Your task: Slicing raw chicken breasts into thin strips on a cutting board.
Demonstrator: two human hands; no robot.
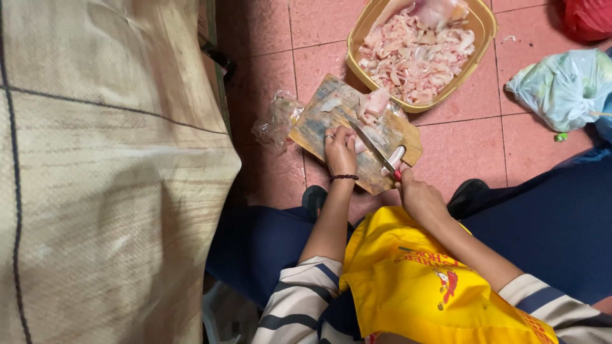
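Note:
A wooden cutting board (319, 124) lies on the pink tiled floor, with pale raw meat pieces (373, 105) on it. My left hand (340, 153) presses down on the meat near the board's middle; it wears a ring and a dark bead bracelet. My right hand (417, 197) grips the red handle of a knife (375, 148) whose blade points up-left onto the meat beside my left fingers.
A yellow oval basin (479, 51) full of cut raw meat stands just beyond the board. A crumpled clear plastic bag (277, 121) lies left of the board. A light plastic bag (564, 86) and a red bag (586, 19) sit at right. A large woven sack (102, 172) fills the left.

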